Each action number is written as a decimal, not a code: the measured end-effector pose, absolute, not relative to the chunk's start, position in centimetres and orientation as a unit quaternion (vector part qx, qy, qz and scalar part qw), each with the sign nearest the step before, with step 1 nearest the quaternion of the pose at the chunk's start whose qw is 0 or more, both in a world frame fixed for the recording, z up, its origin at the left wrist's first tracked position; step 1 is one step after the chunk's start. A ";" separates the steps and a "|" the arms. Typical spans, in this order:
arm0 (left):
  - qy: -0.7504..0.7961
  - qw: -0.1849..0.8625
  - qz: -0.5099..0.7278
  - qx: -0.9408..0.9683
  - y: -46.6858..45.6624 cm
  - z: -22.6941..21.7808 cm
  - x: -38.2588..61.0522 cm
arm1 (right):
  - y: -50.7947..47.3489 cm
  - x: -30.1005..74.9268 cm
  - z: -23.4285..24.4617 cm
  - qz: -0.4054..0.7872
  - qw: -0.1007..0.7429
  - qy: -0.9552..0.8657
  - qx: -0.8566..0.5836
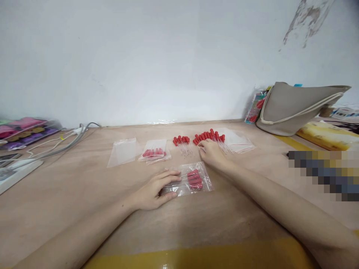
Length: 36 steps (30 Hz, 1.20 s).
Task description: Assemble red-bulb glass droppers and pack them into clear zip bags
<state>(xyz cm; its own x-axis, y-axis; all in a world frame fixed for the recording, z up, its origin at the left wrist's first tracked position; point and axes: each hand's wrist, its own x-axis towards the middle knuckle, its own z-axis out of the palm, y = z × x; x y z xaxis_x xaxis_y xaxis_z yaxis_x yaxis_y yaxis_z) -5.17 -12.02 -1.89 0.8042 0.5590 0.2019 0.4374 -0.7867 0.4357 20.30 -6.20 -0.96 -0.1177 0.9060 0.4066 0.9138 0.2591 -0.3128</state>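
Observation:
My left hand (155, 188) lies flat on the wooden table, fingers stretched over the left end of a clear plastic bag (192, 179) that holds several red-capped droppers. My right hand (211, 153) reaches farther out, its fingers curled down at the near edge of a loose pile of red-capped droppers (209, 136); what they grip is hidden. A smaller bunch of droppers (182, 142) lies just left of that pile. A filled clear bag (155, 152) and an empty clear bag (122, 151) lie farther left.
A stack of empty clear bags (238, 142) lies right of the pile. A grey tote bag (294, 108) stands at the back right beside a colourful packet (255, 106). Cables (61, 144) and coloured packs (25, 129) sit at the far left. A white wall backs the table.

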 end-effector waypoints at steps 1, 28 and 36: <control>0.270 0.190 0.160 0.930 -12.0 -1.9 -5.2 | -5.7 19.8 -0.7 -0.011 0.234 -0.744 -0.626; 0.271 0.153 0.122 0.943 -12.1 -1.8 -5.3 | -9.5 23.8 -3.2 0.390 0.616 -0.431 -0.532; 0.279 0.149 0.118 0.941 -12.0 -2.1 -5.5 | -10.1 21.4 -4.2 0.470 0.598 -0.438 -0.479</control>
<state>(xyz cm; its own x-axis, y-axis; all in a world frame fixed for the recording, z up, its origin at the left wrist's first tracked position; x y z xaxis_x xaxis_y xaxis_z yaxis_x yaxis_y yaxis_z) -5.54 -11.99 -2.12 0.8167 0.5601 0.1388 0.4898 -0.8000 0.3466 21.35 -10.13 -4.21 0.1733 0.9821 0.0736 -0.1422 0.0989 -0.9849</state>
